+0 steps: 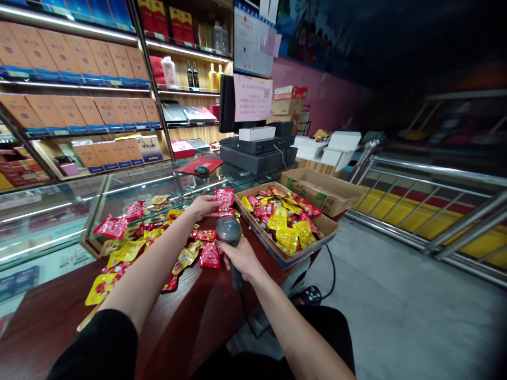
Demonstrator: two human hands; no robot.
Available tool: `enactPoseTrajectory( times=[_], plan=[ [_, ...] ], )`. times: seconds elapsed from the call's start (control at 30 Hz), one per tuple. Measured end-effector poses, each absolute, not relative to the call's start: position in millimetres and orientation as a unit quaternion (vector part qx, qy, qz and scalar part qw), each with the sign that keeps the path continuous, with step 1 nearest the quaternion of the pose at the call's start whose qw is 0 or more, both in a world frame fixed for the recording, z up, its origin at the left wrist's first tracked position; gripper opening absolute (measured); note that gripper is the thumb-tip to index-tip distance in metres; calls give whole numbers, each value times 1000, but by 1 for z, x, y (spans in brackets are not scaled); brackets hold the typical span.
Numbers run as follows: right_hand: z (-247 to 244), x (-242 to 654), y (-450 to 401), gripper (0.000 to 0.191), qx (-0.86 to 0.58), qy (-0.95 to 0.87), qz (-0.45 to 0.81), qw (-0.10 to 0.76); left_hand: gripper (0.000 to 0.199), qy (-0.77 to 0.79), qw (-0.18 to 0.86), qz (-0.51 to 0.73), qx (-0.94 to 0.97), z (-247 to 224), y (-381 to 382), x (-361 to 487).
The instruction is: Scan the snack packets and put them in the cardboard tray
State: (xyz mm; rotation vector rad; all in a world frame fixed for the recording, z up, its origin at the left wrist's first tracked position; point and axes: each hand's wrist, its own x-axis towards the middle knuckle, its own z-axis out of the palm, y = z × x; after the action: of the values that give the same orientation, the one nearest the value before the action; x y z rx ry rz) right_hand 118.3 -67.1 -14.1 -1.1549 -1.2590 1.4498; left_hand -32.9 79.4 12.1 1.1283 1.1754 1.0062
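Observation:
My left hand pinches a small red snack packet by its left edge, raised above the counter with its printed side toward me. In my right hand is a dark barcode scanner, gripped by the handle, its head just below the red packet. Loose red and yellow snack packets lie in a pile under and left of my arms, among them a yellow packet and a red packet. Right of the scanner stands an open cardboard box full of similar packets.
Behind the box is a second open carton. A cash register stands at the back beside a red mat with a mouse. Shelves of boxed goods line the left; a metal railing runs along the right.

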Motion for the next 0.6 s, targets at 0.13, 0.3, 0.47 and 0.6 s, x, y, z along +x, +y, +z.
enactPoseTrajectory(
  times=[0.13, 0.3, 0.47, 0.6],
  plan=[
    [-12, 119, -69, 20, -475, -509, 574, 431, 34, 507, 574, 431, 477, 14, 76, -33],
    [-13, 120, -69, 20, -476, -509, 571, 434, 34, 498, 580, 433, 478, 16, 73, -33],
    [-14, 121, -67, 19, -485, -516, 559, 432, 31, 495, 574, 431, 491, 19, 69, -31],
    [-14, 121, -66, 18, -482, -511, 564, 434, 31, 500, 579, 423, 487, 19, 68, -33]
  ],
)
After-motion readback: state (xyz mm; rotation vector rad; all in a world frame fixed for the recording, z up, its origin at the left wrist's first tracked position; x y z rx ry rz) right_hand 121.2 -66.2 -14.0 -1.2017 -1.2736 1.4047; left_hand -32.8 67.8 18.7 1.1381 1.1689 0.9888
